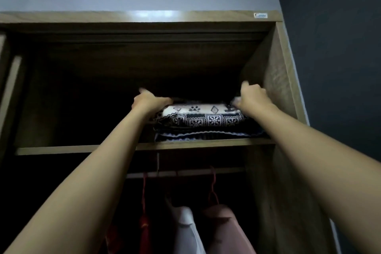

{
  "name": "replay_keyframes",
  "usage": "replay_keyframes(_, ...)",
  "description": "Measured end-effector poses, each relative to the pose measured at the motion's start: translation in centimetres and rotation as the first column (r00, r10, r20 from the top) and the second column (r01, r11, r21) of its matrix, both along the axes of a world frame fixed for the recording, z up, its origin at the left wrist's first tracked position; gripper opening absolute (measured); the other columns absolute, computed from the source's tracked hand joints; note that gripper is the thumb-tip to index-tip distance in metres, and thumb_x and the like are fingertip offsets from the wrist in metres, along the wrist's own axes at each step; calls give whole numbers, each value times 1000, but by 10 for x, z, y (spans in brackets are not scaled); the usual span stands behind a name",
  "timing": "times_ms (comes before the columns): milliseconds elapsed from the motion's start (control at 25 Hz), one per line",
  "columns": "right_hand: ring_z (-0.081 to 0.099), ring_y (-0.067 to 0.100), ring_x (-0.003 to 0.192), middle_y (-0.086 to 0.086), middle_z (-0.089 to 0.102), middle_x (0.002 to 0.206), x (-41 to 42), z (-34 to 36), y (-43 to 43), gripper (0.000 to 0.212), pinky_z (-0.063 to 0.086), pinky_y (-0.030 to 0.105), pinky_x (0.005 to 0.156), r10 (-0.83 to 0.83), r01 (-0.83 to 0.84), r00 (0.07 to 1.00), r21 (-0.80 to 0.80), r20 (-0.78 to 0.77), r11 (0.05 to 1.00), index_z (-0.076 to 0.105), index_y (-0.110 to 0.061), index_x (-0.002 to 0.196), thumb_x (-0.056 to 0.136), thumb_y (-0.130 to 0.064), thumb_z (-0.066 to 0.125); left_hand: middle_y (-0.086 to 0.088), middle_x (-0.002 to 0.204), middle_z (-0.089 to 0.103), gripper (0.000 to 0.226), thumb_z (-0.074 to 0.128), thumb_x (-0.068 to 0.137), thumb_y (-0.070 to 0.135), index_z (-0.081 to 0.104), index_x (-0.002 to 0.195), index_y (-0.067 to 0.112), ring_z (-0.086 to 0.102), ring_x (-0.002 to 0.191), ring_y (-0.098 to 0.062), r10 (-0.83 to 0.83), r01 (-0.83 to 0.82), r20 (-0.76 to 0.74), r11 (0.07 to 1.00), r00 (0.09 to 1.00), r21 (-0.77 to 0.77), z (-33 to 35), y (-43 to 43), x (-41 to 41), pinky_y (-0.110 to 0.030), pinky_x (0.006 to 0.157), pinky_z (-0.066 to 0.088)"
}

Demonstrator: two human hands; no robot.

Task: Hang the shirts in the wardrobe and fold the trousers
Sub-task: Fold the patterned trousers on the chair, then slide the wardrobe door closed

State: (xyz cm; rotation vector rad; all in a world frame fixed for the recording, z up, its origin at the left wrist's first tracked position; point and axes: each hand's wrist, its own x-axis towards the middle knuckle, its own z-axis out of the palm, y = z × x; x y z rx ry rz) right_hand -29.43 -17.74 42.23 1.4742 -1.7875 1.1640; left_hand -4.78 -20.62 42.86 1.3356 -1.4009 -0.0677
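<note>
Fingers [167, 100] of our L hand [151, 100] & R hand [252, 97] curl round ends of folded trousers [204, 116] on wardrobe shelf [82, 149].

The folded trousers [204, 116] are black and white, printed with flowers and diamonds (squared along the lower band). Brown woodgrain wardrobe [276, 80], red hangers [213, 187], white shirt [185, 229], pink shirt [224, 231].

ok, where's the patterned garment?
Head view, centre: the patterned folded garment tops a dark stack on the upper shelf, left hand and right hand at its ends.
</note>
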Motion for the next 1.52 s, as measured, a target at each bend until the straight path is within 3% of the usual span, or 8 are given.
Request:
replay_keyframes(200, 49, 34, 121, 15, 50, 132, 4, -5, -3, 36, 46, 39, 89, -186, 203, 977, 197, -100, 959, 55, -8, 124, 90, -21, 56, -24, 131, 52, 79, 31, 84, 70, 54, 126, 8, 49, 119, -41, 145, -138, 78, 987, 986, -88, -17, -19, 9, -42, 98, 39)
replay_keyframes(400, 39, 36, 121, 14, 46, 130, 9, -23, 14, 34, 38, 43, 95, -94, 83, 988, -86, -126, 993, 54, -13, 123, 89, -19, 51, -19, 98, 63, 62, 24, 97, 52, 63, 95, 4, 56, 101, -38, 110, -127, -65, 872, 992, -472, -55, -7, 42, -38, 80, 37)
replay_keyframes(520, 45, 34, 111, 12, 55, 119, 35, -47, 23, 28, 36, 42, 93, 5, -97, 970, -365, -244, 926, 60, -15, 113, 89, -21, 47, -11, 79, 63, 55, 30, 98, 45, 65, 87, 4, 60, 84, -31, 77, -85, -37, 847, 996, -525, -76, 6, 66, -36, 74, 40)
replay_keyframes(640, 51, 30, 98, 9, 60, 104, 90, -88, 28, 22, 40, 38, 82, 142, -291, 923, -405, -359, 867, 63, -15, 101, 88, -26, 49, -5, 78, 64, 40, 39, 98, 38, 68, 96, 9, 63, 81, -27, 24, 11, 57, 837, 998, -547, -105, 28, 90, -38, 75, 48)
replay_keyframes(800, 54, 26, 86, 5, 60, 90, 192, -159, 40, 25, 47, 36, 76, 408, -562, 781, -249, -473, 789, 62, -16, 92, 84, -31, 44, -12, 111, 67, 36, 47, 95, 29, 63, 116, 5, 62, 104, -25, 169, 24, 273, 811, 947, -585, -147, 57, 128, -37, 92, 48)
replay_keyframes(1080, 54, 20, 84, 3, 61, 93, 341, -319, 80, 21, 42, 29, 78, 794, -825, 350, 238, -496, 513, 61, -14, 97, 90, -30, 49, -19, 127, 59, 42, 46, 91, 23, 59, 123, -1, 55, 120, -29, 333, 88, 545, 790, 770, -607, -239, 99, 233, -32, 105, 39)
replay_keyframes(1320, 57, 19, 80, 1, 61, 88, 413, -464, 99, 20, 48, 29, 80, 888, -715, 51, 605, -457, 352, 60, -16, 90, 89, -31, 47, -14, 147, 37, 54, 43, 92, 28, 38, 140, 4, 28, 138, -24, 465, -55, 702, 852, 540, -521, -346, 97, 333, -40, 111, 28)
replay_keyframes(1520, 60, 11, 81, -6, 64, 86, 461, -564, 107, 34, 52, 25, 86, 933, -435, 84, 830, -350, 350, 66, -24, 86, 79, -54, 55, -2, 153, 14, 65, 29, 94, 40, 2, 150, 22, -15, 144, -9, 431, -158, 735, 897, 524, -413, -403, 73, 370, -39, 114, 15)
